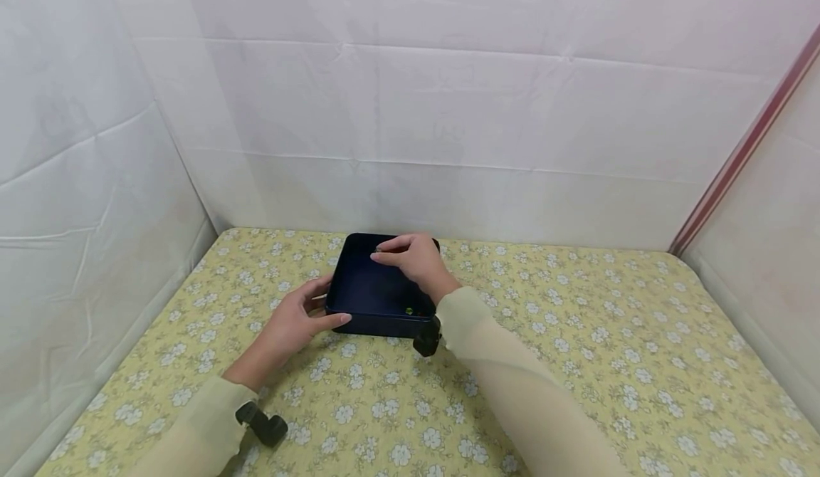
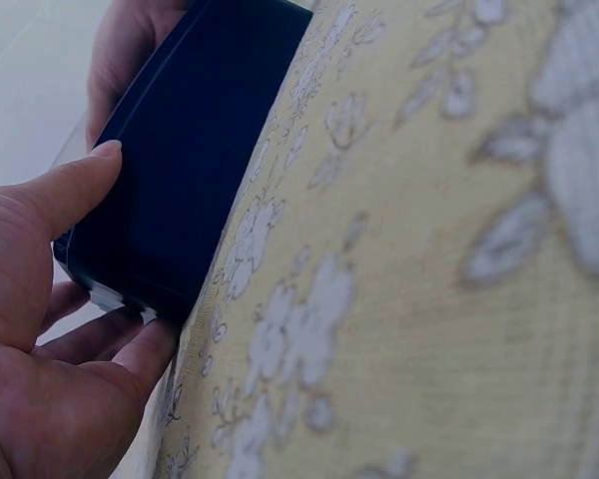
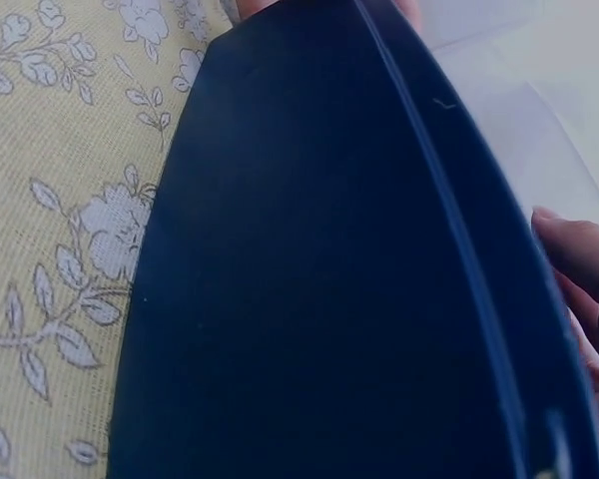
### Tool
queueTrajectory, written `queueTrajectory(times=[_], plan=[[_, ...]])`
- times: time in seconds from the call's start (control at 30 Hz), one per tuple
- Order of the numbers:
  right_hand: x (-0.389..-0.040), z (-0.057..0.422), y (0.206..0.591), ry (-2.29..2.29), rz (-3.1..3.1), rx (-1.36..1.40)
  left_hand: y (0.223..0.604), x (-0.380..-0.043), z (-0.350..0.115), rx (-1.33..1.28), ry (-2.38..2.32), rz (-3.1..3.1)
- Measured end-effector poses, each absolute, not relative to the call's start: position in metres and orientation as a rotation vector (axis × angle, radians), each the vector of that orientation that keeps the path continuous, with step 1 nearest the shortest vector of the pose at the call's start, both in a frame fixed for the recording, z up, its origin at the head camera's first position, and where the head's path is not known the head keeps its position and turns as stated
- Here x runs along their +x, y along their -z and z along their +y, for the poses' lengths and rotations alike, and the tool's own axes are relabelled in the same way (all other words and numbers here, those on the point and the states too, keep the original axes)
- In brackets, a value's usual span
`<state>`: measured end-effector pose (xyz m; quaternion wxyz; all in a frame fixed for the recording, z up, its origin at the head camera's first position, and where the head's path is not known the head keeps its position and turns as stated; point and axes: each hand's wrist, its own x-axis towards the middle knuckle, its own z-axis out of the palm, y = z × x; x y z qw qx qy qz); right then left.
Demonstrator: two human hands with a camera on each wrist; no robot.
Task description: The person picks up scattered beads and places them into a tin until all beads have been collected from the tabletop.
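Observation:
A dark blue open-topped square box (image 1: 374, 325) sits on the table. My left hand (image 1: 296, 320) holds it at the near left corner, thumb on the front wall and fingers along the left side; the left wrist view shows this grip on the box wall (image 2: 195, 150) up close. Over the far part of the box, my right hand (image 1: 416, 258) pinches a small greyish thing (image 1: 379, 249) between thumb and fingertips; what it is I cannot tell. A small green marble (image 1: 409, 311) lies inside by the near right corner, beside a tiny reddish spot (image 1: 420, 313).
Yellow cloth with white flowers (image 1: 608, 363) covers the table. A white sheet wall (image 1: 410, 107) rises behind its far edge, with more white sheeting (image 1: 83, 178) at the left and a red strip (image 1: 746, 146) at the right. Both wrists carry small black devices (image 1: 261, 423).

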<state>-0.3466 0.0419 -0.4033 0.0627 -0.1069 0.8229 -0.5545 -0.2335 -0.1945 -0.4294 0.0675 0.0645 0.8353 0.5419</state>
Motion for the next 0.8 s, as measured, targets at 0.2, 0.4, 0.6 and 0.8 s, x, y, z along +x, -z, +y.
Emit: queueTrajectory(times=[0.2, 0.4, 0.6, 0.8], plan=[[-0.3469, 0.0396, 0.4054, 1.614, 2.507, -0.278, 0.4298, -0.2334, -0.1947, 0.188, -1.629, 2.514], [-0.3484, 0.0381, 0.4066, 1.578, 2.528, -0.263, 0.4291, -0.2331, -0.1942, 0.182, -1.624, 2.520], [-0.3518, 0.0353, 0.4070, 1.516, 2.567, -0.285, 0.4284, -0.2334, -0.1942, 0.175, -1.615, 2.529], [-0.3516, 0.0324, 0.4056, 1.460, 2.572, -0.276, 0.4290, -0.2331, -0.1945, 0.178, -1.618, 2.522]])
